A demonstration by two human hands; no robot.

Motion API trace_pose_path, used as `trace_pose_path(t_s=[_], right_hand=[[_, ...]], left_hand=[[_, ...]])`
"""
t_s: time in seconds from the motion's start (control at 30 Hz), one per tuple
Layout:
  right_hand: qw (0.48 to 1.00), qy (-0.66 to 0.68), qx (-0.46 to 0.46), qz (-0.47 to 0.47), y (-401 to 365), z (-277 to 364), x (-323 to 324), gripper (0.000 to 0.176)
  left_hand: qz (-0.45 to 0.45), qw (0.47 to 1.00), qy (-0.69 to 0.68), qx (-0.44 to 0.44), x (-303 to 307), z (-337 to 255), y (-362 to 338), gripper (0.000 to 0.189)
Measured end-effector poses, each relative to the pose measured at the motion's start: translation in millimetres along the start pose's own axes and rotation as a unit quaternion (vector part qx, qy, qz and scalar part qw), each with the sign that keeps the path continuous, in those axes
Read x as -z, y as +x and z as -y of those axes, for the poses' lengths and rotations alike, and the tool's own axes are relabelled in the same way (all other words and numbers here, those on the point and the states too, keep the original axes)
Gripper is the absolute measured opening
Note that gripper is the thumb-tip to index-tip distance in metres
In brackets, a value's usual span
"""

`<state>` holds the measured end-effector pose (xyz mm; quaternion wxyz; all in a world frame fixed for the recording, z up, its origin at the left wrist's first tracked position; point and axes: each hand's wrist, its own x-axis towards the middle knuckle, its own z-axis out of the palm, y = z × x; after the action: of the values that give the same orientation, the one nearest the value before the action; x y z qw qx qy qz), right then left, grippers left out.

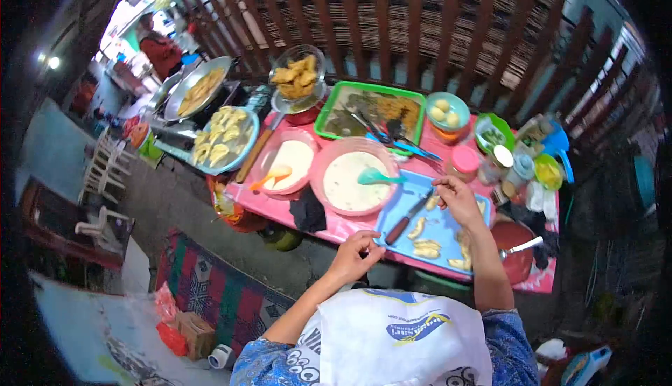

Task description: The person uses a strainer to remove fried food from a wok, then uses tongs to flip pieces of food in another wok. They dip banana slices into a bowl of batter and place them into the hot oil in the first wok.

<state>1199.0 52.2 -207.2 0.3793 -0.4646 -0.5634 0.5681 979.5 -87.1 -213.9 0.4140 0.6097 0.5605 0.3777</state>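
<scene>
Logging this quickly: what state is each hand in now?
Left hand: fingers curled near the blue tray; grip can't be told.
Right hand: fingers bent above the tray; grip unclear.

a tray at the table's near right
on the table (238, 193), the tray (400, 235) holds a knife (409, 216) and peeled pieces (425, 248); left of it sit two batter bowls (355, 211), behind these a rectangular basin (371, 106).

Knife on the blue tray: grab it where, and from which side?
By its dark handle, from the near left, probably with the left hand. The knife lies slanted on the tray, handle end toward the person, blade running away toward the right hand.
</scene>
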Motion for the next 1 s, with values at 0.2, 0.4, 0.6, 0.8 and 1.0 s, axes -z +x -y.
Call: trace_pose_path(t_s=[0.2,0.4,0.6,0.8,1.0], right_hand=[[0.981,-0.188,0.031,0.023,116.1,-30.1,-72.1,0.014],[0.923,-0.358,0.121,-0.073,194.7,-63.2,-100.2,0.018],[0.847,-0.514,0.121,-0.061,238.2,-65.2,-118.5,0.025],[0.807,-0.565,0.161,-0.053,241.3,-66.1,-110.1,0.028],[0.831,-0.536,0.001,0.15,153.8,-23.2,-81.9,0.028]], left_hand=[[-0.07,0.996,-0.041,0.021,75.2,43.9,0.3,0.019],[-0.195,0.978,0.072,0.034,140.5,69.8,-4.3,0.017],[-0.271,0.954,0.044,0.124,149.8,84.9,-21.5,0.019],[-0.272,0.939,-0.035,0.205,126.6,97.7,-41.7,0.011],[-0.273,0.943,0.02,0.189,112.8,99.2,-33.2,0.017]])
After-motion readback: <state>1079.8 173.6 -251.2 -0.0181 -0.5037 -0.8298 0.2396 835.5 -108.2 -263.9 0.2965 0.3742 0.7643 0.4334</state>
